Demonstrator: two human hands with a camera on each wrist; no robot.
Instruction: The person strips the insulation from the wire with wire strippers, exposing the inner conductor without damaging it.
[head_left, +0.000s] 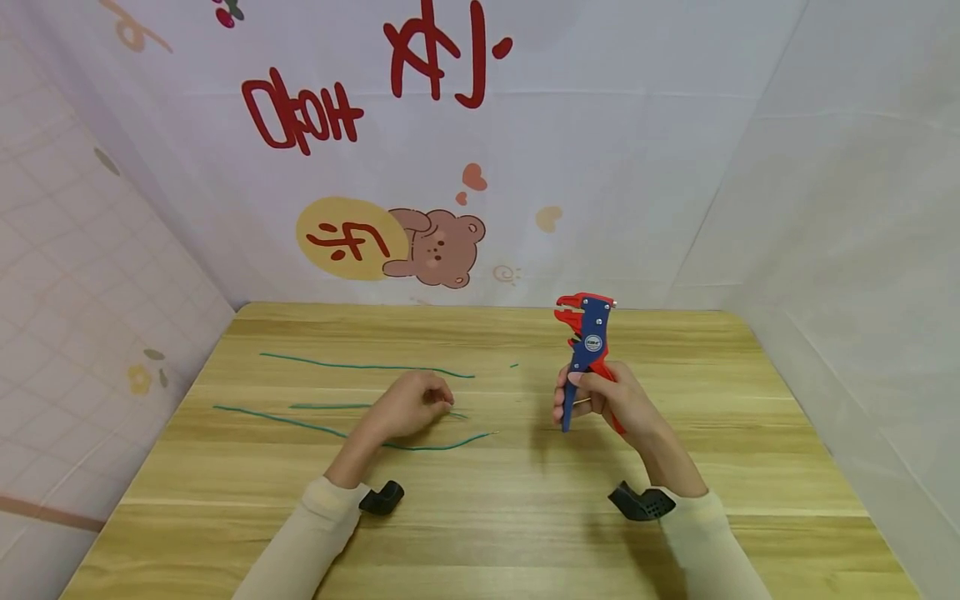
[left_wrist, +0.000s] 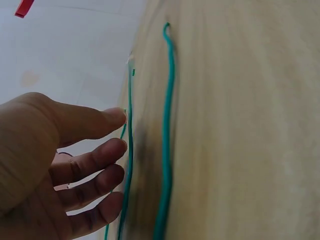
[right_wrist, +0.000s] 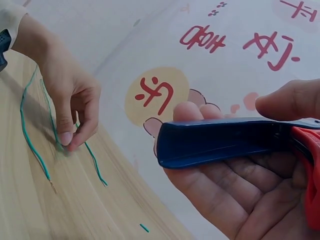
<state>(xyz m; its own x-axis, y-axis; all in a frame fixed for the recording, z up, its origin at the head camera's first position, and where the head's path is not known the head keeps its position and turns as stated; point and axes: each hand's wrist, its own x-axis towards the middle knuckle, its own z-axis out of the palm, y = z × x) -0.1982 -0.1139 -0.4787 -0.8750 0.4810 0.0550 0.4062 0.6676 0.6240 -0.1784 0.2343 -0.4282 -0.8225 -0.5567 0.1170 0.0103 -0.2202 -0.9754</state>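
Note:
Three green wires lie across the left half of the table: a far wire, a middle wire and a near wire whose right end shows bare copper. My left hand is low over the middle wire, fingertips at or just beside it. A gap shows between thumb and index finger in the left wrist view. Raised to the right, my right hand grips a red and blue wire stripper by its spread handles, head upward. The blue handle lies across the fingers in the right wrist view.
A short green scrap of insulation lies between the far wire and the wire stripper. The wooden table ends at a printed cloth backdrop, with pale cloth at both sides.

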